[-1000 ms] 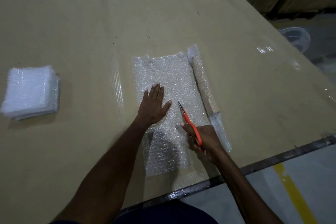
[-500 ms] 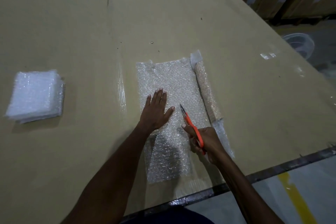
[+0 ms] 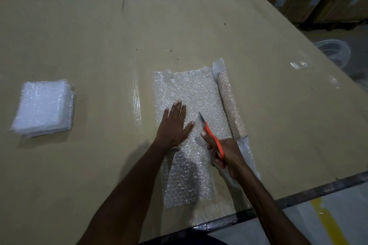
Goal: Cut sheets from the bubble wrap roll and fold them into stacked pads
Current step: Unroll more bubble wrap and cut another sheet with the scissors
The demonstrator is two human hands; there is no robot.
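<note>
Now your left hand (image 3: 174, 123) presses flat, fingers (image 3: 179, 105) straight, on the bubble wrap sheet (image 3: 191, 93) at bench (image 3: 258, 45) centre; your right hand (image 3: 227, 155) grips orange scissors (image 3: 213, 139). Folded pads (image 3: 43, 105) lie stacked at nine o'clock.

— What's on the cardboard-covered table (image 3: 258, 49)?

— A bubble wrap sheet (image 3: 191, 93) spread flat near the near edge, with the bubble wrap roll (image 3: 229, 103) lying along its right side.

— And the hands?

— The left hand (image 3: 173, 123) presses flat on the sheet, fingers straight. The right hand (image 3: 225, 155) grips orange-handled scissors (image 3: 211, 137), blades pointing away over the sheet.

— Anything else?

— A stack of folded pads (image 3: 42, 107) toward the left edge, well apart from the sheet.
</note>
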